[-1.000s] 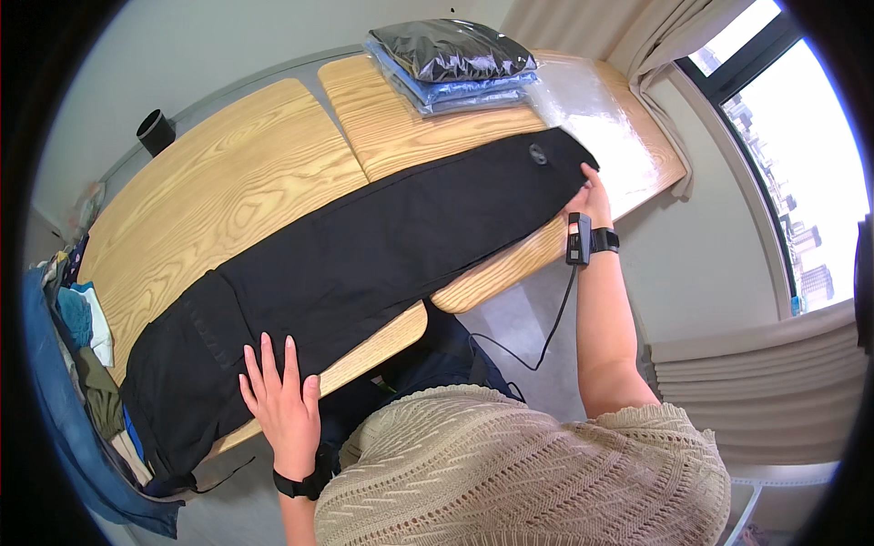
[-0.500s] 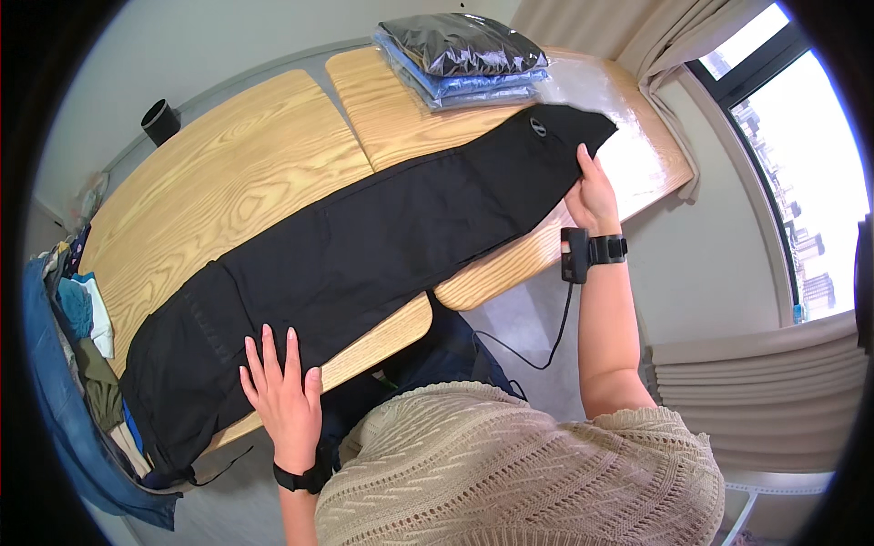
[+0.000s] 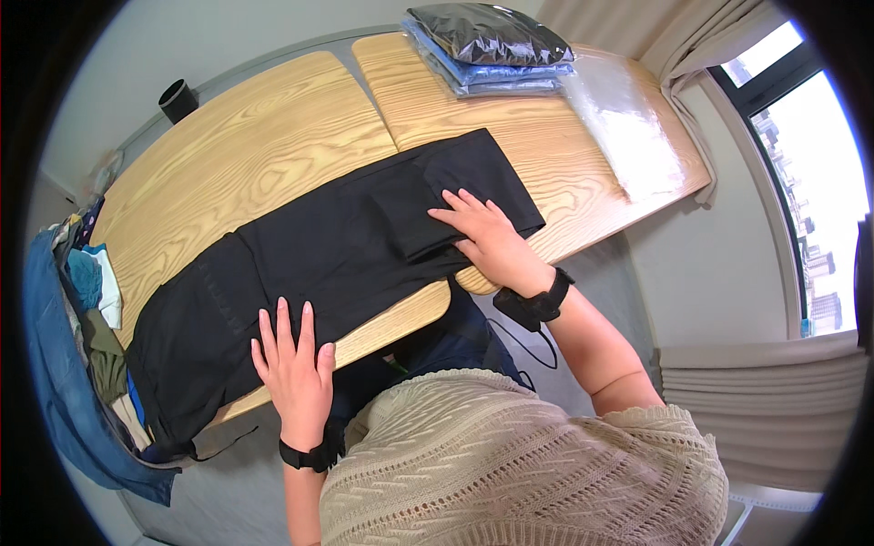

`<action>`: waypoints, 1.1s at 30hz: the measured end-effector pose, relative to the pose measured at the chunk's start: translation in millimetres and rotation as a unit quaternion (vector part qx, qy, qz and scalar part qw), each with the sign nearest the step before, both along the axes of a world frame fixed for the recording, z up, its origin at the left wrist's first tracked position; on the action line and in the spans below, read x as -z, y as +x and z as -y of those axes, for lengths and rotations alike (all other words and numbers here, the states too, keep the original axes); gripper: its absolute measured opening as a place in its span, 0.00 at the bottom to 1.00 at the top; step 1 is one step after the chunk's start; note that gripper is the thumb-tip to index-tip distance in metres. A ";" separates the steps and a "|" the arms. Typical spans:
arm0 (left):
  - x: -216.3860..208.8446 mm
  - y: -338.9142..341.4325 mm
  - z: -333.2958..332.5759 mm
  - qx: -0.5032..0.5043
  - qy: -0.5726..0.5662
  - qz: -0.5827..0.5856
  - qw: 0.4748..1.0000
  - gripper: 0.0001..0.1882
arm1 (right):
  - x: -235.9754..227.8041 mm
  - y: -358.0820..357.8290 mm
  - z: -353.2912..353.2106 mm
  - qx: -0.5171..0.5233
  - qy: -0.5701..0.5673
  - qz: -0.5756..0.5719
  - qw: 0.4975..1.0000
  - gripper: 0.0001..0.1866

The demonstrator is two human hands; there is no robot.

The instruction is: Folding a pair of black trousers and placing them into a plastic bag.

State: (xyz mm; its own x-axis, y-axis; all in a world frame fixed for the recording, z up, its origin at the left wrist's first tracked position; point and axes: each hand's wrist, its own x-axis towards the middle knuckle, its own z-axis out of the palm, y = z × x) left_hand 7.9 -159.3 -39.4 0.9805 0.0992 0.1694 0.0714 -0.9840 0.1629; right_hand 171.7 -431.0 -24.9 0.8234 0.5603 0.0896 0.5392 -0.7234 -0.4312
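The near edge of the black garment (image 3: 300,264) is covered by the left hand (image 3: 296,369) and the right hand (image 3: 492,241). Its left end hangs over the table (image 3: 273,118) edge, out of sight. The clothes pile (image 3: 77,300) at far left is cut by the dark rim. The contents of the folded stack (image 3: 492,45) cannot be told apart.

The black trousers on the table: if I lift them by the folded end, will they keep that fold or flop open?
The black trousers are probably floppy: they lie flat, following the wooden table, and one end droops over its edge. The fold under the right hand would likely fall open if lifted there alone. The left hand lies flat on the cloth, so it may otherwise slide.
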 end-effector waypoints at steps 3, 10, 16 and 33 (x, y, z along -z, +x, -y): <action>-0.2 -0.7 -0.1 0.001 -0.001 0.001 1.000 0.27 | -0.3 1.1 -1.1 0.019 0.058 -0.032 0.998 0.26; -1.4 -1.1 -2.3 0.002 -0.014 -0.008 1.000 0.26 | 10.5 -8.4 -6.4 0.018 0.013 0.090 0.996 0.31; -3.1 0.4 0.0 0.003 -0.020 -0.008 1.000 0.26 | -12.8 17.6 41.9 0.328 0.124 0.082 0.933 0.30; -6.6 27.6 33.0 0.089 -0.073 -0.028 0.993 0.34 | 9.3 39.3 115.8 0.395 0.521 -0.221 0.724 0.12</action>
State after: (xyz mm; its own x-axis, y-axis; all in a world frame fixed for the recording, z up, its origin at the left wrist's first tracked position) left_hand 35.5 -192.4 -32.8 0.9921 -0.0577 0.1110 -0.0893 -0.9480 0.3056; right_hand 211.0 -546.8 -34.3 0.9275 -0.2829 -0.2443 -0.2212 0.1114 -0.9689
